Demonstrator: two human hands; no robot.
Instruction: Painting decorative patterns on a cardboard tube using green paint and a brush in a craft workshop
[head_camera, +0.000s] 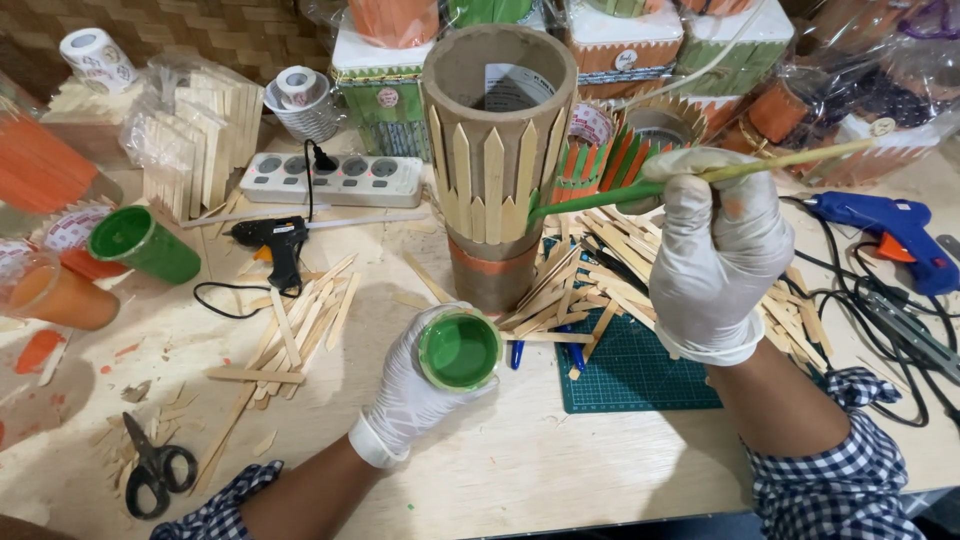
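My left hand (415, 395), in a white glove, holds a small cup of green paint (459, 350) near the table's front. My right hand (715, 250), also gloved, grips a long paintbrush (620, 194) whose green-coated end touches the right side of a tall cardboard tube (497, 150). Pointed bare wooden sticks are glued around the tube's upper part, and an orange band runs around its lower part. The tube stands upright between my two hands.
Loose wooden sticks (300, 325) lie around a green cutting mat (630, 370). A black glue gun (275, 240), power strip (332, 180), scissors (155, 470), green cup (145, 243), orange cup (60, 295) sit left. Blue glue gun (890, 235) and cables lie right; painted stick crafts line the back.
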